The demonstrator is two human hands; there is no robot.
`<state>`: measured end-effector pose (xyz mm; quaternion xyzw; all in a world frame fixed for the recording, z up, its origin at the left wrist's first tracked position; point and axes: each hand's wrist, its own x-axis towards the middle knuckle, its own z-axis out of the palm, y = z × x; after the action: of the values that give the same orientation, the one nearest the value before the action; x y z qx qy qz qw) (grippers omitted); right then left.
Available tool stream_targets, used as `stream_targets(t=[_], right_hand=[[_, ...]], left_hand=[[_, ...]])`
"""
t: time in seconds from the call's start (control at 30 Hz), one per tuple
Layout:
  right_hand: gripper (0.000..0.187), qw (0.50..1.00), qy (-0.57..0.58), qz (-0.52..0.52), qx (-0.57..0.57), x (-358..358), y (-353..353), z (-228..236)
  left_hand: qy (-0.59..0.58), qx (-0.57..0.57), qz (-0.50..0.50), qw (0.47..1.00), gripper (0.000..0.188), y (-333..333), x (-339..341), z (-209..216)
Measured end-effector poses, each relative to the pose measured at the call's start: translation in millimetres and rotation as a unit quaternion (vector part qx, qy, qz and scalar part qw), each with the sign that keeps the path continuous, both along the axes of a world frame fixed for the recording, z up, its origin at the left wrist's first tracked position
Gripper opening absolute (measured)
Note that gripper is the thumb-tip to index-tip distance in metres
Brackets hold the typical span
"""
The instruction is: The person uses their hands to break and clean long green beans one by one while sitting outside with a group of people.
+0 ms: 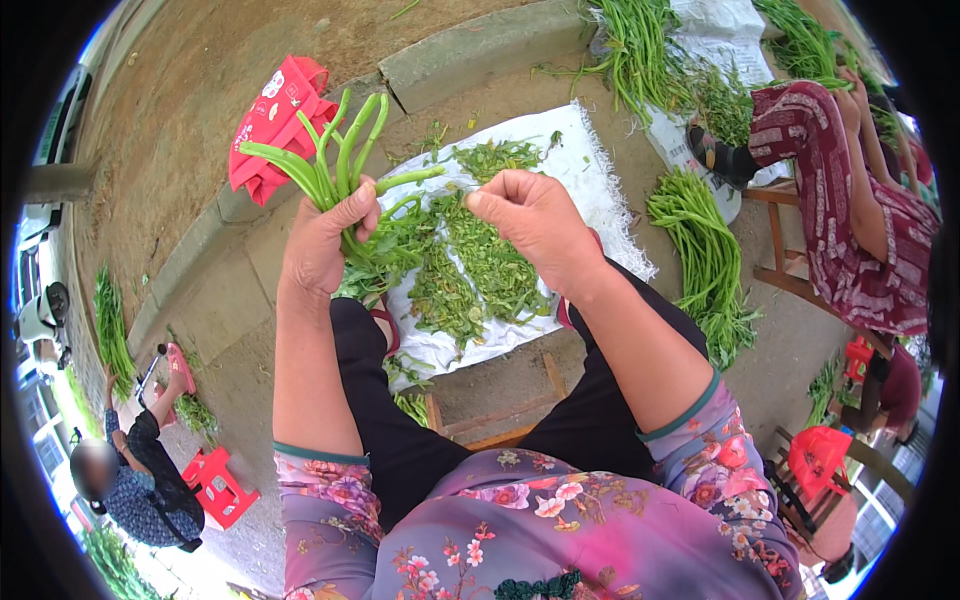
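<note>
My left hand (325, 240) is closed around a bunch of green vegetable stalks (345, 160). The thick bare ends fan upward and to the right, while leaves hang below the fist. To the right, my right hand (540, 225) has thumb and forefinger pinched together; anything between them is too small to make out. It is apart from the bunch. Beneath both hands, a white woven sack (597, 180) lies spread on the ground between my feet. Torn green leaves (445, 290) are heaped on it.
A red bag (280, 125) sits by the stone curb (480, 55). Long stalk bundles (695, 240) lie to the right, with more at the far right. A seated person in patterned clothes (820, 150) is nearby; another sits at left beside a red stool (218, 487).
</note>
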<state>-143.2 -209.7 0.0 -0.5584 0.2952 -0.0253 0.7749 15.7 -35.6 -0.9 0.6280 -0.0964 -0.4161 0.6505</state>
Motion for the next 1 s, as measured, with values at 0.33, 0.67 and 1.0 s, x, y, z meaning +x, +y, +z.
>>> stream_targets(t=[0.33, 0.67, 1.0], right_hand=[[0.017, 0.922, -0.071, -0.021, -0.381, 6, 7, 3], [0.011, 0.860, -0.093, -0.034, -0.501, 7, 7, -3], [0.013, 0.845, -0.086, -0.044, -0.525, 10, 0, -7]], left_hand=[[0.005, 0.013, -0.007, 1.000, 0.025, -6, -3, 5], [0.005, 0.034, -0.036, 0.999, 0.026, -15, -15, 4], [-0.016, 0.065, -0.046, 0.997, 0.025, -24, -23, 6]])
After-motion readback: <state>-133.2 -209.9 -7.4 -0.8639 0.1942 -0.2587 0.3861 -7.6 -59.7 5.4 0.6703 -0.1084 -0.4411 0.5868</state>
